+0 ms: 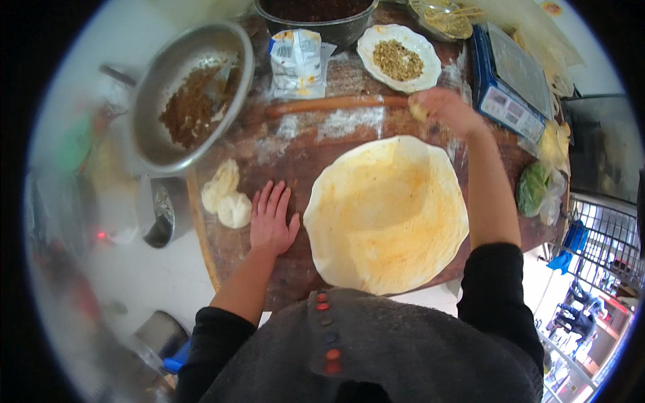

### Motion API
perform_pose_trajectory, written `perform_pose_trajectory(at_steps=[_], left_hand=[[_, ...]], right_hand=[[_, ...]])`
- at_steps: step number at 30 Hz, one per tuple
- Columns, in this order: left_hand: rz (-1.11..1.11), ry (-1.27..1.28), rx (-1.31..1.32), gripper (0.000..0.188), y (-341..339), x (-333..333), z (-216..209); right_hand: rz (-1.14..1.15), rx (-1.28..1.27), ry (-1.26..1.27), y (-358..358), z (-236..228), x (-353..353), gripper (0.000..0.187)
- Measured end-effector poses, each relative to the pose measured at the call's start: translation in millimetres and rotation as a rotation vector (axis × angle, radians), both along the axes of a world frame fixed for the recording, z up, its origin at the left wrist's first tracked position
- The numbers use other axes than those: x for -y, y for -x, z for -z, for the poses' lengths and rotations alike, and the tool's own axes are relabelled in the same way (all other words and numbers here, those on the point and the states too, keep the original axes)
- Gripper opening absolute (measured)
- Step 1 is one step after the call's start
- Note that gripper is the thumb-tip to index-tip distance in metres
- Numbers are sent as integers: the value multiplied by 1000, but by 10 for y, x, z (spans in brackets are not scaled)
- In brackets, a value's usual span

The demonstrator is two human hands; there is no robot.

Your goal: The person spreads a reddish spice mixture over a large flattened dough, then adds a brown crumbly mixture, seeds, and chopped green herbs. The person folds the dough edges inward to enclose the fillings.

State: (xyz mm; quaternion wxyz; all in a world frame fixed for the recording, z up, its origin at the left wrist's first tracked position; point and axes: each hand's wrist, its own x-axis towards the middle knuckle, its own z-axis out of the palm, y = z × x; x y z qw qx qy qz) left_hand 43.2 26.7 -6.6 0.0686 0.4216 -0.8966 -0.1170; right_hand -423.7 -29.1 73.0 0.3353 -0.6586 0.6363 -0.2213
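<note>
A large, thin sheet of rolled dough (390, 215), smeared yellow and pale at its wavy rim, lies in front of me. My left hand (272, 218) rests flat on the table left of it, fingers spread, holding nothing. Close beside those fingers sit lumps of white dough (228, 195). My right hand (449, 113) reaches beyond the sheet's far right edge, its fingers closed on a small pale yellow lump (418, 109) whose kind I cannot make out. Just past that hand is a white scalloped plate (368, 41) with chopped, nut-like crumbs (398, 60).
A wooden rolling pin (322, 106) lies across the floured table (289, 151). Behind it stand a white packet (295, 60) and a dark pot (322, 23). A steel bowl (151, 107) with brown crumbly filling is far left, a blue scale (510, 80) far right, near bagged greens (534, 188).
</note>
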Motion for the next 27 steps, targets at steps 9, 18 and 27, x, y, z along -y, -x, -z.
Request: perform_pose_trajectory(at_steps=[9, 18, 27], left_hand=[[12, 63, -37, 56, -3, -12, 38], [26, 109, -83, 55, -21, -9, 122], [41, 146, -106, 55, -30, -15, 165]], right_hand=[[383, -371, 376, -1725, 912, -974, 29], [172, -673, 323, -849, 963, -1270, 37], [639, -719, -51, -756, 745, -2120, 23]])
